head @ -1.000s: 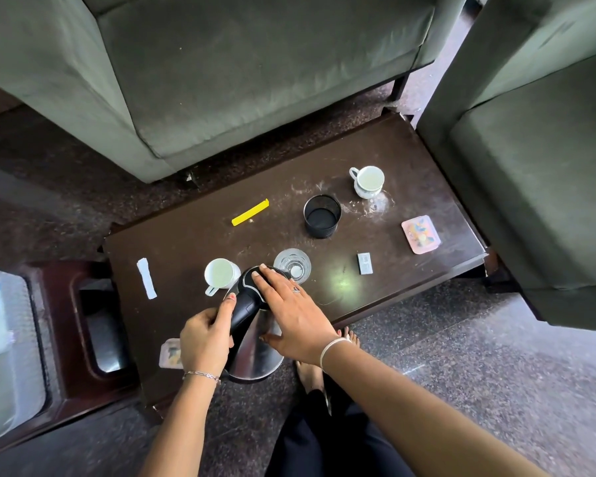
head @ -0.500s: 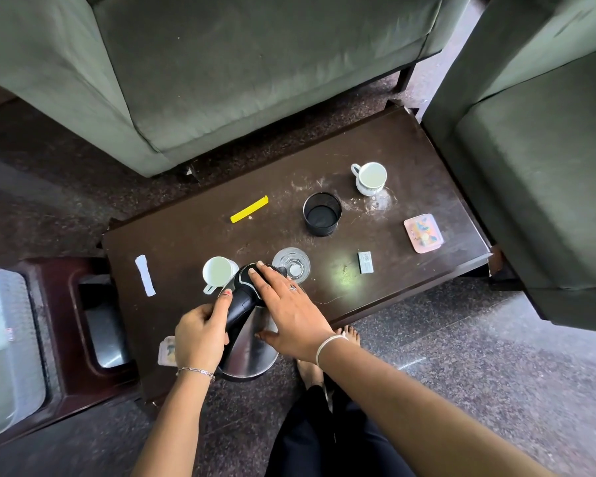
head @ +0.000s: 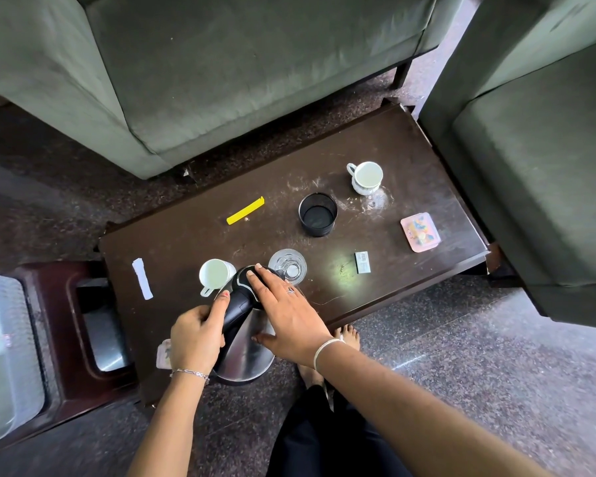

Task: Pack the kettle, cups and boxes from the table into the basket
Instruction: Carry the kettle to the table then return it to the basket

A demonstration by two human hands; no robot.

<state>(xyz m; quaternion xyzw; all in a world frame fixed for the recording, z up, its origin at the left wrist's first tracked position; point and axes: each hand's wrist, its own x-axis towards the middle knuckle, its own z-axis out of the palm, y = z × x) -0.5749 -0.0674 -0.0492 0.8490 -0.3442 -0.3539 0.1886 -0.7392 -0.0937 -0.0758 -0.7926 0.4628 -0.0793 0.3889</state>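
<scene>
left hand point(head: 195, 339) wrapped round the black handle point(head: 236, 309) of the kettle point(head: 246, 359), fingers curled under, thumb lying up along it. full-fist hold, presumably to carry the weight. right hand point(head: 288, 315) flat over the lid, fingers straight, thumb spread down onto the steel wall. no grasp there, only pressing: likely keeping the lid closed and stopping the body swinging.

kettle at the near edge of the table point(head: 186, 246), base reading past the edge toward the feet. lifted or merely standing at the edge: cannot tell from straight above.

tight neighbours. near cup point(head: 214, 274) just beside the lid on the left, handle toward the near edge; glass point(head: 287, 268) just beside the right fingertips. worth lifting straight up before swinging left, otherwise risk of clipping either one. patterned box point(head: 163, 352) half hidden below the left hand.

further out, well apart: black mesh pot point(head: 318, 215), far cup point(head: 367, 177) behind it amid white smears, pink box point(head: 420, 232) and small grey box point(head: 362, 262) toward the right end, yellow strip point(head: 245, 211) and white strip point(head: 142, 278) on the left half.

probable basket point(head: 4, 339): pale plastic mesh tub at the far left frame edge, next to a dark red stand point(head: 49, 280). contents not readable. sits on the handle-hand side, hence natural to carry leftward. judging by the layout, early in the job: kettle first, cups and boxes not yet touched.
</scene>
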